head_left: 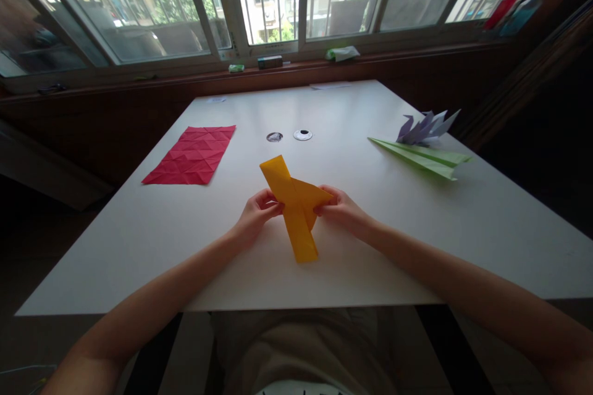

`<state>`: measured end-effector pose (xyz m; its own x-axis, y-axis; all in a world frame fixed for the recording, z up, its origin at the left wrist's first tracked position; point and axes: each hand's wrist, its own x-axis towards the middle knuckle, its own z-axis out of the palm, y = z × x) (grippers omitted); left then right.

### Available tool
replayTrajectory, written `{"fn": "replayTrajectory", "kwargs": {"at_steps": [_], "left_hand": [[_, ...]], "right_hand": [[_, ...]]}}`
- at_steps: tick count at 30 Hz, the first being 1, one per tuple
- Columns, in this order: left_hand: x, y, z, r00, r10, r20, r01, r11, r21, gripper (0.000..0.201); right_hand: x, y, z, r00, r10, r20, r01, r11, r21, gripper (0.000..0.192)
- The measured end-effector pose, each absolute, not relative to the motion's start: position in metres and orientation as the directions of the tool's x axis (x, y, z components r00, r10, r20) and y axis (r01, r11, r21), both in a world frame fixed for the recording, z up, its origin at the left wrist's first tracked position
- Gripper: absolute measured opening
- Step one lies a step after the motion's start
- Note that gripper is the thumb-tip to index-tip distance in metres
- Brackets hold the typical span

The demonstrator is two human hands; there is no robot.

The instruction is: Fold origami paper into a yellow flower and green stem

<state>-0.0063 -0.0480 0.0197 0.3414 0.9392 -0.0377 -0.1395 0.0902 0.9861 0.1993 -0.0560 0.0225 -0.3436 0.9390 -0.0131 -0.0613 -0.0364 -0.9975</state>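
Between my two hands is a folded piece of yellow origami paper [296, 203], held above the white table near its front middle. It has a long strip slanting from upper left to lower right and a pointed flap sticking out to the right. My left hand [258, 212] pinches its left edge, thumb and fingers closed on the paper. On the other side my right hand [341, 208] grips the pointed flap, with some fingers hidden behind it.
The white table [222, 284] carries a creased red paper sheet [192, 155] at left. Two round discs [302, 134] lie beyond my hands. At right are a green paper plane [421, 157] and a purple folded paper bird [426, 129]. Windows and a sill [185, 83] stand behind.
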Motion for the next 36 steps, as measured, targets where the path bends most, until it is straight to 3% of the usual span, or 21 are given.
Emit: {"fn": "replayTrajectory", "kwargs": {"at_steps": [8, 15, 20, 22, 25, 29, 33, 36], "left_hand": [[-0.005, -0.048, 0.018, 0.336, 0.941, -0.029, -0.134, 0.078, 0.988, 0.030], [-0.007, -0.045, 0.014, 0.230, 0.972, -0.054, -0.155, 0.091, 0.984, 0.026], [-0.009, -0.040, 0.012, 0.081, 0.996, -0.028, -0.176, 0.042, 0.983, 0.024], [-0.011, -0.038, 0.011, 0.021, 1.000, -0.009, -0.189, 0.013, 0.982, 0.023], [-0.012, -0.035, 0.012, -0.049, 0.999, 0.014, -0.203, -0.024, 0.979, 0.023], [-0.012, -0.035, 0.014, -0.070, 0.997, 0.016, -0.209, -0.031, 0.977, 0.022], [-0.010, -0.037, 0.013, -0.045, 0.999, 0.003, -0.209, -0.012, 0.978, 0.021], [-0.008, -0.040, 0.013, 0.010, 1.000, -0.013, -0.198, 0.015, 0.980, 0.020]], "right_hand": [[0.200, -0.057, 0.023, -0.356, 0.934, -0.008, -0.055, -0.030, -0.998, 0.022], [0.198, -0.057, 0.020, -0.272, 0.962, 0.024, -0.078, 0.003, -0.997, 0.025], [0.207, -0.049, 0.014, 0.053, 0.987, 0.154, -0.054, 0.157, -0.986, 0.020], [0.214, -0.043, 0.013, 0.230, 0.950, 0.210, 0.016, 0.212, -0.977, 0.006], [0.224, -0.036, 0.017, 0.330, 0.925, 0.189, 0.001, 0.200, -0.980, 0.026], [0.227, -0.037, 0.027, 0.263, 0.939, 0.220, 0.050, 0.215, -0.975, 0.054], [0.217, -0.050, 0.033, 0.124, 0.945, 0.304, 0.133, 0.288, -0.948, 0.028], [0.206, -0.064, 0.032, -0.096, 0.840, 0.534, 0.299, 0.536, -0.790, 0.041]]}}
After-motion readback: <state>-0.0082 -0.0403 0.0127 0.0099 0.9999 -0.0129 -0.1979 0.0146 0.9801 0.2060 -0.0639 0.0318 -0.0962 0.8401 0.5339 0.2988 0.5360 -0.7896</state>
